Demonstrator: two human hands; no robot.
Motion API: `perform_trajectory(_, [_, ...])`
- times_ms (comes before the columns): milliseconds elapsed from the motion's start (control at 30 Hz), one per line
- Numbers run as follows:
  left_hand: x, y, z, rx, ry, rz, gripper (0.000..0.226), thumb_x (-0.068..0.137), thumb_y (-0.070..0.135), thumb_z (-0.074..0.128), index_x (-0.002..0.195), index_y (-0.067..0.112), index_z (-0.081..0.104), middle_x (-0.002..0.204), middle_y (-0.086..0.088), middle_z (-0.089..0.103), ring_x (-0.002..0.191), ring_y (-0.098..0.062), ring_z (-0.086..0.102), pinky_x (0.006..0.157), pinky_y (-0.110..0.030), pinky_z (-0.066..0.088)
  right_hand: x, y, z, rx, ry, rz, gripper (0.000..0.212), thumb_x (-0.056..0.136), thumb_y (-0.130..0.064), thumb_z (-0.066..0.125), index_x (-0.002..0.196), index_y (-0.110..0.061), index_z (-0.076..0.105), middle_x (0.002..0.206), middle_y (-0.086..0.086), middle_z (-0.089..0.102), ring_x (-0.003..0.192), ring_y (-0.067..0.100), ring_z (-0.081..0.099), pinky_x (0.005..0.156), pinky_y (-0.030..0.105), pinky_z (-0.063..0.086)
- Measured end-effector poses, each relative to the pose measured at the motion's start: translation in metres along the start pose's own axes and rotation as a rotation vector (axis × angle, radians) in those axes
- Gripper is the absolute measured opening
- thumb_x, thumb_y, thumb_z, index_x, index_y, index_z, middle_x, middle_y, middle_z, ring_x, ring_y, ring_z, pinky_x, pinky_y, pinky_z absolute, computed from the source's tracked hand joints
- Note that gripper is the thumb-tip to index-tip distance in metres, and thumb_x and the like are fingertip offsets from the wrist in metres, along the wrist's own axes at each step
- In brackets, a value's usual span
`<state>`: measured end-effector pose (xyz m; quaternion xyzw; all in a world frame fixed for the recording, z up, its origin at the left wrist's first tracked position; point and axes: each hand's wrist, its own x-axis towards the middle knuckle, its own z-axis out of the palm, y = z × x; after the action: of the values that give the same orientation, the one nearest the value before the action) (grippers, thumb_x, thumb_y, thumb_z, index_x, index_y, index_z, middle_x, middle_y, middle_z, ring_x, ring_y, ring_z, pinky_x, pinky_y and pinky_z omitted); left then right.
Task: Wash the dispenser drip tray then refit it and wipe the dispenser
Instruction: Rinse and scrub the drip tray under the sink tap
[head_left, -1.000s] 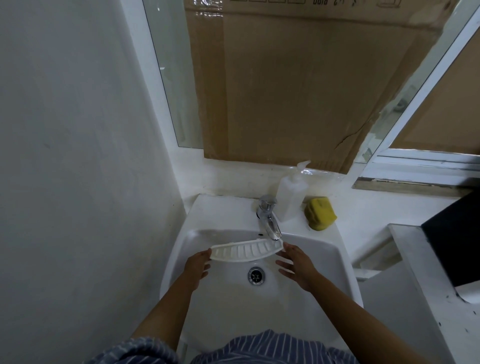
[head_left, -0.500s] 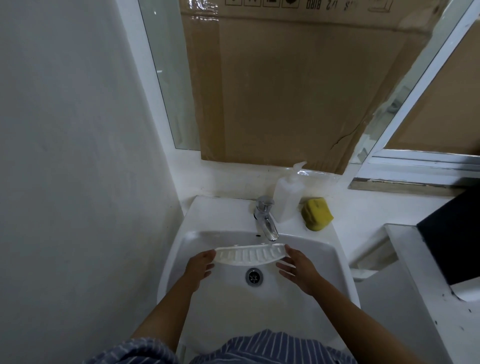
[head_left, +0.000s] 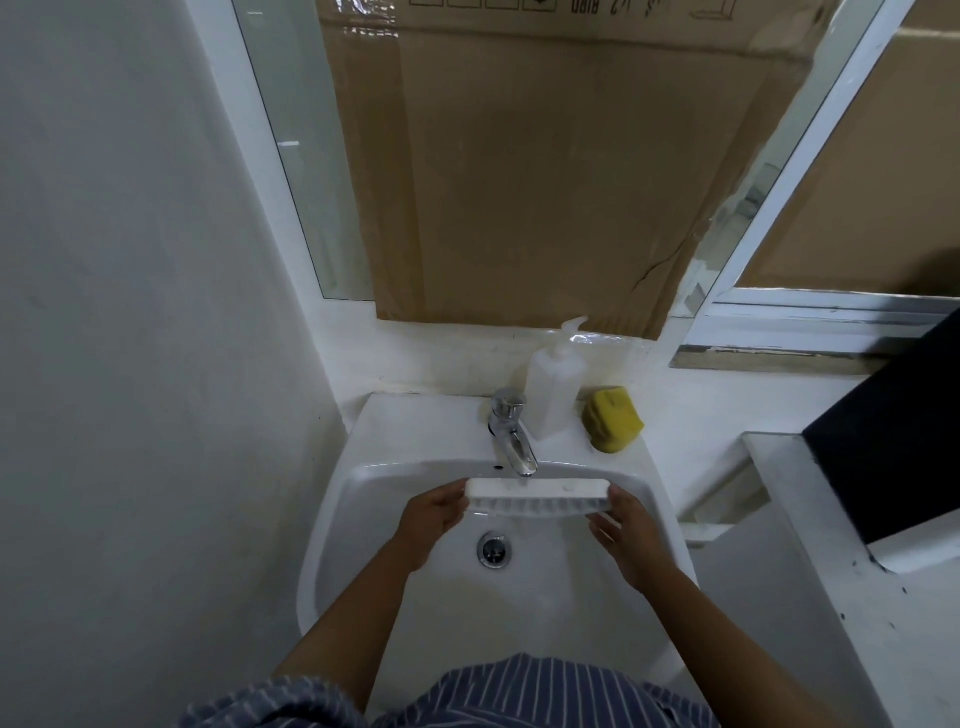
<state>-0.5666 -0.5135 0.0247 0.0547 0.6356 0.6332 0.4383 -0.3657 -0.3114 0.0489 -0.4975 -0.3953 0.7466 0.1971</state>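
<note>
A white slatted drip tray (head_left: 537, 496) hangs level over the white sink (head_left: 363, 493), right under the spout of the chrome tap (head_left: 511, 434). My left hand (head_left: 434, 519) grips the tray's left end, thumb over its top edge. My right hand (head_left: 626, 530) holds the right end, its fingers spread below the tray. The tray is tipped so its back wall faces up and the slats face me. I cannot tell whether water is running.
A white pump bottle (head_left: 553, 384) and a yellow sponge (head_left: 613, 418) stand on the sink's back rim right of the tap. The drain (head_left: 493, 550) lies below the tray. A wall is close on the left; a white ledge (head_left: 810, 545) and a dark object (head_left: 893, 441) stand on the right.
Both hands have shifted the tray left, centring it under the tap spout, and rolled it so its back wall turns upward. The tray has also levelled out.
</note>
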Motion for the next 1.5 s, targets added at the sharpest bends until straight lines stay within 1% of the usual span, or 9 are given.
perform_trajectory(200, [0.003, 0.004, 0.018, -0.026, -0.001, 0.006, 0.035, 0.087, 0.003, 0.067, 0.122, 0.006, 0.063, 0.110, -0.008, 0.067, 0.099, -0.013, 0.063, 0.083, -0.016, 0.054, -0.001, -0.007, 0.003, 0.021, 0.051, -0.092, 0.037, 0.105, -0.023, 0.040, 0.138, -0.008, 0.047, 0.138, 0.020, 0.051, 0.116, 0.032, 0.055, 0.106, 0.048, 0.043])
perform_trajectory(500, [0.009, 0.005, 0.025, 0.010, 0.027, 0.037, 0.032, 0.084, 0.002, 0.070, 0.116, 0.005, 0.066, 0.097, -0.006, 0.069, 0.087, -0.011, 0.064, 0.078, -0.017, 0.054, -0.005, -0.004, -0.002, -0.019, 0.032, -0.131, 0.035, 0.106, -0.021, 0.035, 0.139, -0.011, 0.045, 0.136, 0.018, 0.051, 0.118, 0.031, 0.053, 0.107, 0.049, 0.042])
perform_trajectory(633, [0.011, 0.002, 0.015, -0.001, 0.076, 0.033, 0.036, 0.084, 0.006, 0.072, 0.119, 0.005, 0.065, 0.109, -0.012, 0.068, 0.100, -0.018, 0.063, 0.089, -0.025, 0.053, -0.002, 0.000, 0.004, -0.017, 0.018, -0.100, 0.035, 0.104, -0.020, 0.042, 0.138, -0.009, 0.047, 0.133, 0.018, 0.053, 0.120, 0.035, 0.054, 0.107, 0.051, 0.042])
perform_trajectory(767, [0.009, -0.005, -0.005, 0.005, 0.168, 0.018, 0.038, 0.084, 0.006, 0.072, 0.121, 0.002, 0.063, 0.107, -0.012, 0.066, 0.098, -0.019, 0.059, 0.097, -0.034, 0.049, 0.001, 0.004, 0.021, -0.045, -0.021, -0.047, 0.032, 0.100, -0.018, 0.052, 0.131, -0.010, 0.054, 0.130, 0.021, 0.056, 0.117, 0.039, 0.057, 0.103, 0.049, 0.046])
perform_trajectory(900, [0.005, -0.013, -0.030, -0.026, 0.238, -0.007, 0.042, 0.087, 0.007, 0.068, 0.127, 0.002, 0.059, 0.114, -0.011, 0.062, 0.104, -0.021, 0.058, 0.093, -0.029, 0.049, 0.000, 0.009, 0.041, -0.129, -0.089, -0.026, 0.032, 0.097, -0.020, 0.058, 0.129, -0.013, 0.058, 0.125, 0.018, 0.061, 0.112, 0.036, 0.062, 0.089, 0.040, 0.052])
perform_trajectory(1033, [-0.001, -0.017, -0.048, -0.057, 0.288, -0.033, 0.040, 0.089, 0.005, 0.065, 0.129, 0.002, 0.058, 0.119, -0.013, 0.060, 0.106, -0.021, 0.057, 0.098, -0.032, 0.048, -0.001, 0.013, 0.057, -0.185, -0.148, -0.017, 0.033, 0.096, -0.021, 0.060, 0.128, -0.014, 0.059, 0.123, 0.015, 0.063, 0.109, 0.033, 0.064, 0.092, 0.040, 0.053])
perform_trajectory(1200, [-0.005, -0.021, -0.061, -0.075, 0.321, -0.046, 0.040, 0.091, 0.002, 0.062, 0.130, 0.000, 0.055, 0.115, -0.014, 0.059, 0.102, -0.021, 0.057, 0.085, -0.023, 0.051, -0.005, 0.013, 0.069, -0.225, -0.214, -0.015, 0.032, 0.097, -0.021, 0.060, 0.128, -0.017, 0.059, 0.120, 0.012, 0.065, 0.111, 0.029, 0.063, 0.096, 0.041, 0.052])
perform_trajectory(1333, [-0.006, -0.021, -0.063, -0.096, 0.340, -0.073, 0.036, 0.092, 0.001, 0.059, 0.128, 0.000, 0.056, 0.104, -0.011, 0.059, 0.085, -0.013, 0.057, 0.076, -0.020, 0.051, -0.005, 0.012, 0.069, -0.243, -0.254, 0.002, 0.031, 0.097, -0.016, 0.058, 0.128, -0.017, 0.059, 0.118, 0.014, 0.066, 0.112, 0.031, 0.064, 0.100, 0.044, 0.050])
perform_trajectory(1500, [-0.006, -0.024, -0.062, -0.145, 0.296, -0.128, 0.028, 0.092, 0.014, 0.062, 0.118, 0.003, 0.063, 0.095, -0.009, 0.062, 0.083, -0.016, 0.058, 0.073, -0.024, 0.053, -0.006, 0.012, 0.061, -0.287, -0.207, 0.015, 0.026, 0.094, -0.026, 0.063, 0.116, -0.013, 0.063, 0.112, 0.015, 0.065, 0.099, 0.030, 0.066, 0.084, 0.036, 0.056])
